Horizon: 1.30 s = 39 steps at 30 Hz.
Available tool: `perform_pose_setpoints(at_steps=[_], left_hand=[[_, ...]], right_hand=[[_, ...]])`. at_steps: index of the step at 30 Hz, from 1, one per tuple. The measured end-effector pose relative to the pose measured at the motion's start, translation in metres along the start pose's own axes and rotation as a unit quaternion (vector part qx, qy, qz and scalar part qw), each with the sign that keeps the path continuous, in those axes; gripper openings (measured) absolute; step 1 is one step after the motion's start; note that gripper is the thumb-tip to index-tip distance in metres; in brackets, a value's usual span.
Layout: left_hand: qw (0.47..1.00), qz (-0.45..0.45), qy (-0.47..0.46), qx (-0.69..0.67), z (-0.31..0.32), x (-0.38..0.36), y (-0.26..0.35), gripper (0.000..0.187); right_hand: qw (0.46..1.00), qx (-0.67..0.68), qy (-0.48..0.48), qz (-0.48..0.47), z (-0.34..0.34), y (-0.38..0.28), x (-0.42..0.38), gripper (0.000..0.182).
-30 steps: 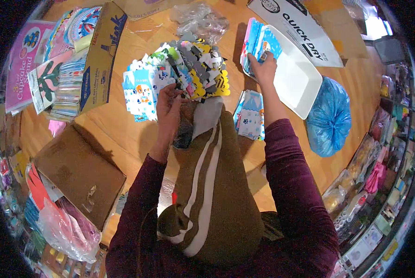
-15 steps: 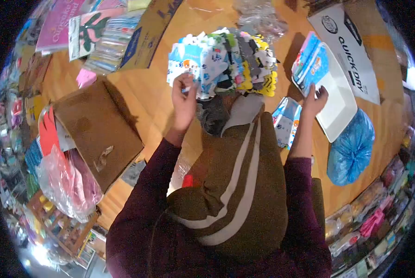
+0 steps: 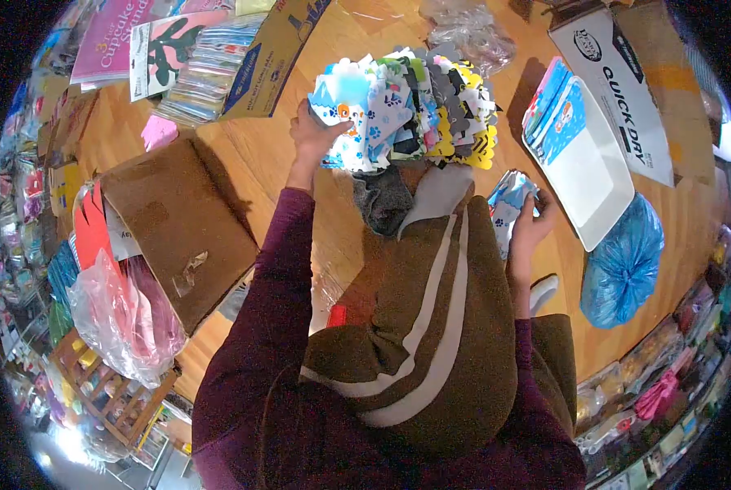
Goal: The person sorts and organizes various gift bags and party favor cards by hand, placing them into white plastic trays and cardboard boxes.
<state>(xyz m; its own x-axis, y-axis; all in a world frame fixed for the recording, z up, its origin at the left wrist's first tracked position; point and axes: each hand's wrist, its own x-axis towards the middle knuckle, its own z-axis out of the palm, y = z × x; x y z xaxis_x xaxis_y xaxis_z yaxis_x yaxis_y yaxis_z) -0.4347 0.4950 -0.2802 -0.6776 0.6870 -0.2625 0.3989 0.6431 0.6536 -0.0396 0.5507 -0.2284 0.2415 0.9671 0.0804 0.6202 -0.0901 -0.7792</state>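
A row of scalloped-edged paper bags (image 3: 443,106) stands packed together on the wooden floor, in blue paw-print, green, grey and yellow-and-black patterns. My left hand (image 3: 315,140) is closed on the left end of the row, its thumb across the front of a white and blue paw-print bag (image 3: 374,118). Beside my knee, my right hand (image 3: 532,222) grips a smaller bundle of paw-print bags (image 3: 508,200) by its right side. How many pieces each hand pinches is hidden.
A white tray (image 3: 602,196) with blue printed packs (image 3: 557,122) lies to the right, near a tied blue plastic bag (image 3: 623,261) and a QUICK DRY box (image 3: 619,98). At left sit an open cardboard box (image 3: 182,229) and a carton of flat packets (image 3: 276,57). Clear plastic (image 3: 472,37) lies behind the row.
My right hand has moved down from beside the tray to the small paw-print bundle and taken hold of it. My left hand has shifted slightly up and left, around the row's end.
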Motion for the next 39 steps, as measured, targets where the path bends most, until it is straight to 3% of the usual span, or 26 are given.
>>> perform_pose_setpoints(at_steps=[1,4,5,6,7,8,9,10,12,13,14,16,18,22,24,28,30,34,39], left_hand=[[0.997,-0.049,0.011,0.051,-0.005,-0.006,0.013,0.103],[0.997,-0.058,0.048,0.017,-0.014,-0.015,0.02,0.099],[0.991,-0.008,0.113,0.068,-0.01,-0.018,0.012,0.086],[0.991,-0.007,0.113,0.068,-0.008,-0.015,-0.002,0.086],[0.986,0.022,0.115,-0.123,-0.007,-0.012,-0.017,0.08],[0.943,0.049,0.113,-0.308,-0.008,-0.009,-0.025,0.074],[0.962,0.006,0.104,-0.253,-0.025,-0.02,-0.004,0.053],[0.962,0.007,0.104,-0.252,-0.037,-0.026,0.004,0.053],[0.898,-0.04,-0.021,-0.437,-0.058,-0.029,0.005,0.037],[0.875,0.006,-0.042,-0.483,-0.062,-0.029,0.004,0.025],[0.875,0.006,-0.044,-0.482,-0.067,-0.033,0.012,0.025],[0.826,-0.003,-0.088,-0.557,-0.08,-0.039,0.032,0.025],[0.825,0.008,-0.091,-0.558,-0.075,-0.036,0.035,0.024],[0.761,0.016,-0.135,-0.635,-0.046,-0.041,0.075,0.026],[0.732,0.031,-0.183,-0.655,-0.03,-0.047,0.099,0.028],[0.73,0.002,-0.228,-0.644,-0.006,-0.059,0.129,0.028],[0.762,-0.018,-0.242,-0.601,-0.002,-0.061,0.133,0.028],[0.803,-0.011,-0.209,-0.558,-0.003,-0.054,0.115,0.031],[0.781,-0.014,-0.213,-0.587,-0.018,-0.055,0.097,0.031]], right_hand=[[1.0,0.006,0.001,-0.001,0.0,0.0,0.0,0.027],[1.0,0.008,-0.011,0.007,-0.002,-0.006,0.004,0.025],[1.0,0.009,-0.011,0.007,-0.002,-0.006,0.005,0.025],[1.0,0.0,-0.004,-0.001,-0.002,-0.005,0.007,0.024],[1.0,-0.009,0.001,-0.008,-0.002,-0.004,0.008,0.023],[1.0,-0.009,0.0,-0.007,-0.001,-0.001,0.009,0.023],[1.0,0.0,0.005,-0.004,0.0,0.002,0.01,0.02],[1.0,0.008,0.01,-0.001,0.001,0.005,0.011,0.018],[0.998,0.057,-0.013,0.019,0.001,0.007,0.012,0.015],[0.993,0.104,-0.036,0.04,0.001,0.008,0.012,0.013],[0.993,0.104,-0.035,0.04,0.001,0.005,0.012,0.013],[0.979,0.17,-0.058,0.1,0.006,-0.008,0.011,0.012],[0.971,0.203,-0.069,0.104,0.015,-0.02,0.012,0.015],[0.964,0.197,-0.179,0.005,0.028,-0.065,0.017,0.021],[0.926,0.271,-0.264,0.008,0.034,-0.088,0.018,0.023],[0.891,0.282,-0.347,0.08,0.031,-0.124,0.013,0.024],[0.861,0.331,-0.376,0.086,0.031,-0.124,0.011,0.024],[0.828,0.441,-0.298,0.178,0.027,-0.107,0.014,0.024],[0.841,0.463,-0.224,0.167,0.02,-0.099,0.02,0.026]])
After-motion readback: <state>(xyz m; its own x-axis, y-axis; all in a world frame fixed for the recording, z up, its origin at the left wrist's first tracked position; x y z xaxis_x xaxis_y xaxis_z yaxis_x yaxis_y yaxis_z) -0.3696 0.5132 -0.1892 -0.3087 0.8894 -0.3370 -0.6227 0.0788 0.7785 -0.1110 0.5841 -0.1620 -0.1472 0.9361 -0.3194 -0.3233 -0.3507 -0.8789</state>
